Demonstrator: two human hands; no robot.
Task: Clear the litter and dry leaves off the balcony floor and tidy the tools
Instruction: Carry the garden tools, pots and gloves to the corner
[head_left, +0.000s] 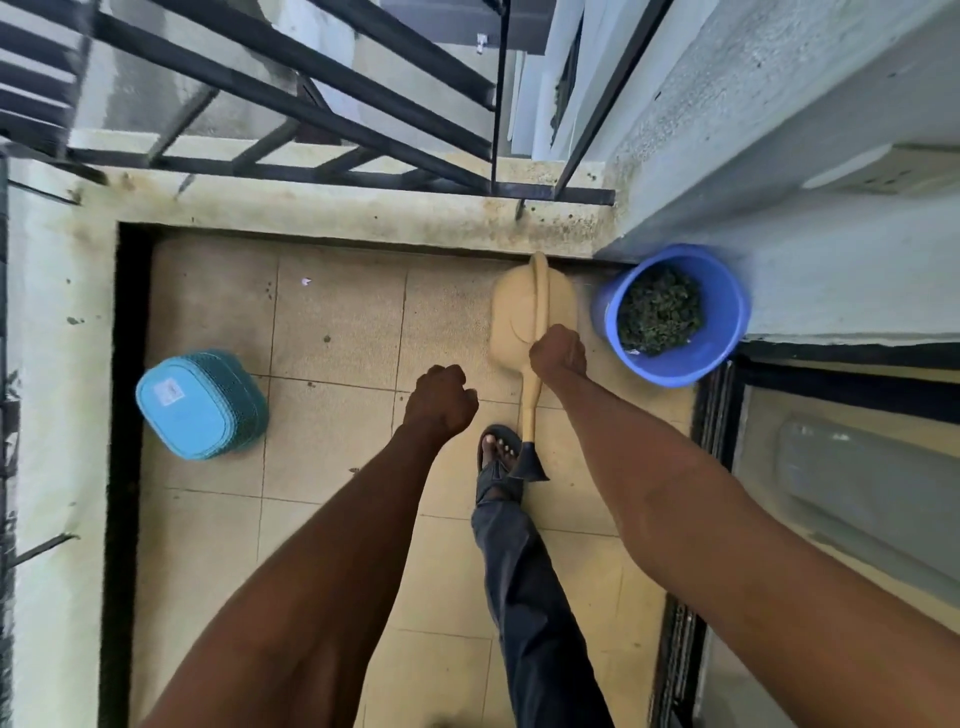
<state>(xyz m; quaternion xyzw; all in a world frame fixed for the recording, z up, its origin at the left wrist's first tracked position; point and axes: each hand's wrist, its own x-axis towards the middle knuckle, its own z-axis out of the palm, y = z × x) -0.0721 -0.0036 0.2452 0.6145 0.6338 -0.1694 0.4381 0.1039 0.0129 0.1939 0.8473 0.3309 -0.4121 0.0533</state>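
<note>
The right hand (558, 353) grips the beige dustpan (530, 312) handle right of centre, beside the blue bucket (727, 332) of leaves against the wall. The left hand (441, 397) is fisted, holding nothing. Open tiled floor (337, 332) spreads left to the teal basket (200, 405).

Dustpan (524, 306): I see it pale beige, handle the same.
Bucket (722, 332): bright blue.
Leaves (660, 309) in it: dark green.
Basket (200, 402): turquoise, with a fine mesh pattern.
Floor (337, 332): cream tiles, dark speckles.
Railing (311, 104): black bars.
My trousers (535, 597): dark blue.
</note>
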